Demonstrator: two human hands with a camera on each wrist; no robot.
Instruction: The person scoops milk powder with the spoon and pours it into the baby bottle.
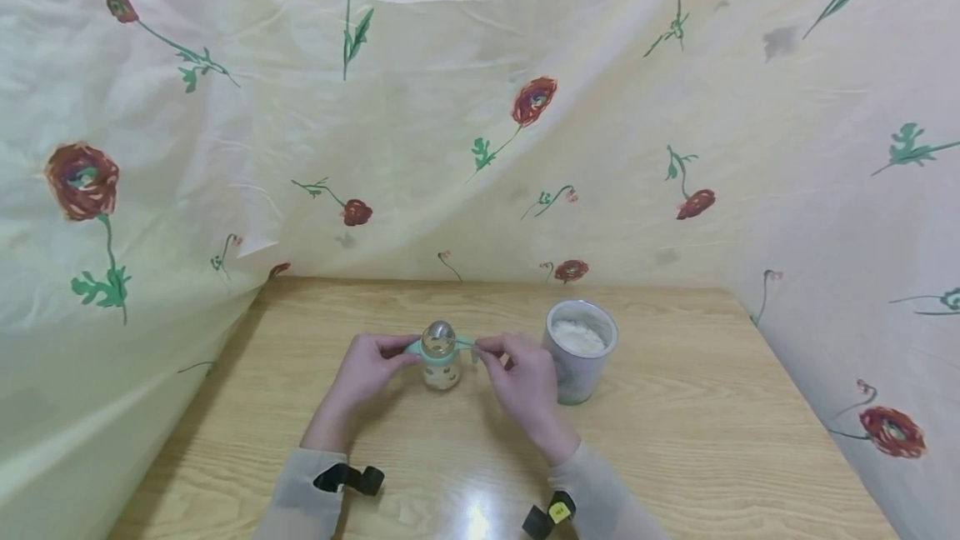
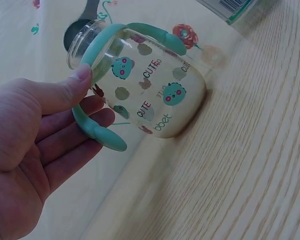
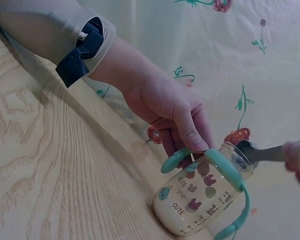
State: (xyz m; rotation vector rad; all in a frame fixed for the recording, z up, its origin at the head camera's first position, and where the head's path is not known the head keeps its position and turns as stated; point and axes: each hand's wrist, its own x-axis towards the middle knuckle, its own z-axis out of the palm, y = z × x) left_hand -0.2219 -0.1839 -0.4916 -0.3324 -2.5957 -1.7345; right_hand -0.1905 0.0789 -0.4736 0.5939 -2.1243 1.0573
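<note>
A clear baby bottle (image 1: 441, 377) with a mint-green two-handled ring and "CUTE" prints stands upright on the table, its top uncapped. Pale contents show in its lower part in the left wrist view. My left hand (image 1: 369, 372) grips the ring at the left handle, thumb on top and fingers beneath. A metal spoon (image 3: 271, 154) is pinched by its handle in my right hand (image 1: 525, 377). The spoon's bowl lies at the bottle's mouth; whether anything remains in it I cannot tell. Just right of that hand is a canister (image 1: 576, 377) of white powder (image 1: 577, 337).
The wooden table (image 1: 690, 407) ends at the back against a hanging cloth (image 1: 420, 132) with a red-flower print, which also closes off both sides. A black camera strap (image 1: 348, 477) is on each wrist.
</note>
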